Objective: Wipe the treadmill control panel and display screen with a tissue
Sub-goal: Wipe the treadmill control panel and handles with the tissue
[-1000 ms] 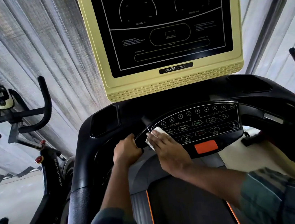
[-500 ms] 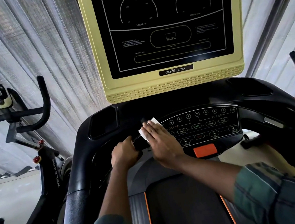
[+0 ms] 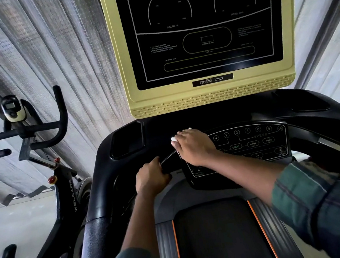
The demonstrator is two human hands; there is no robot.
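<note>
**Q:** White tissue (image 3: 173, 139), where does it sit?

**A:** Under the right hand (image 3: 191, 145), at the ten o'clock corner of the black control panel (image 3: 251, 141). Only small white edges peek out past the fingertips.

**Q:** How is that hand shaped?

**A:** Flat, fingers straight and together, pressing the tissue onto the panel. Numbered speed buttons (image 3: 258, 129) and a green START key (image 3: 235, 147) show at its three o'clock.

**Q:** And the other hand?

**A:** The left hand (image 3: 150, 177), at seven o'clock from the right one, has its fingers curled round a curved silver bar (image 3: 167, 158) just beside the panel.

**Q:** What else is in view?

**A:** A dark, yellow-framed display screen (image 3: 204, 25) at twelve o'clock, an exercise bike (image 3: 63, 187) at nine o'clock, and the treadmill belt (image 3: 217, 238) at six.
</note>
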